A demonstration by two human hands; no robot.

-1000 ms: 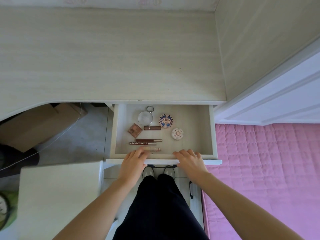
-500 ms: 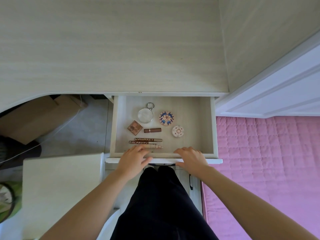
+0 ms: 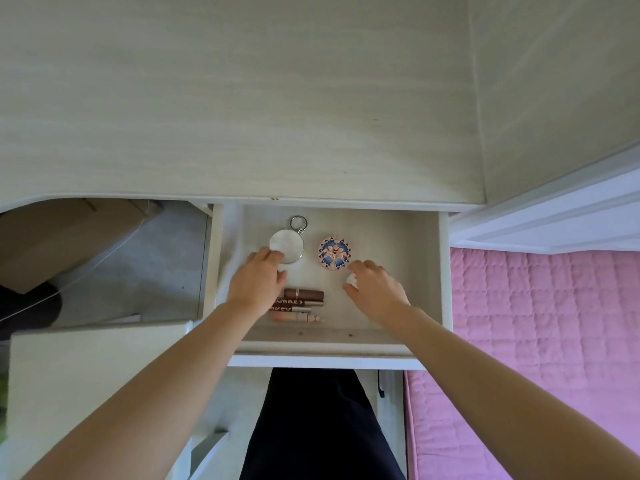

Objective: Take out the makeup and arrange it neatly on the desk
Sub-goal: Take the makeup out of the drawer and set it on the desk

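Reaching: both hands are inside the open white wooden drawer, going for makeup.
Left hand: fingers curled over something hidden beside the round silver keyring mirror; grasp unclear.
Right hand: pinching the small white round compact.
Desk: pale woodgrain desktop bears no makeup yet.

Probably a bedroom: pink quilted bed beside desk

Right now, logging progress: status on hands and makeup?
Left hand down in open white drawer, hold unclear. Right hand pinching small white compact. Blue patterned round compact untouched. Desk bare.
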